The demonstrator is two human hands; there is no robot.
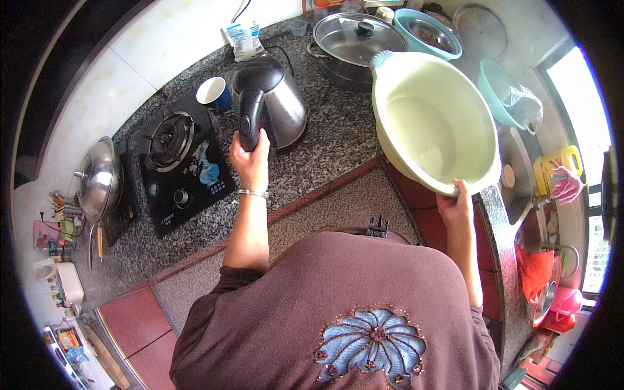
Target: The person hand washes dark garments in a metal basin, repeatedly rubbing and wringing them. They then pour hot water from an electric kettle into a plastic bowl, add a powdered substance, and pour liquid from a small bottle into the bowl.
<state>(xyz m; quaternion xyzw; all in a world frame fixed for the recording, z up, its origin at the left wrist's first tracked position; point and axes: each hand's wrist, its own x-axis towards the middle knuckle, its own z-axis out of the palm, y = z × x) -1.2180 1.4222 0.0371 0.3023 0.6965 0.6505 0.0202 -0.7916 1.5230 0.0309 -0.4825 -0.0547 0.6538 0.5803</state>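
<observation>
My left hand (251,158) grips the black handle of a stainless steel electric kettle (286,114), which is at the granite counter, right of a blue paper cup (214,95). With my right hand (456,202) I hold the near rim of a large pale green plastic basin (414,122), tilted so that its inside faces me. The basin's floor looks wet or shiny; whether water lies in it I cannot tell.
Left of the kettle is a black gas hob (185,180), with a lidded wok (99,179) beyond. Behind the basin stand a lidded pot (341,46) and a blue bowl (456,51). A sink (516,170) and a yellow jug (546,170) are at the right.
</observation>
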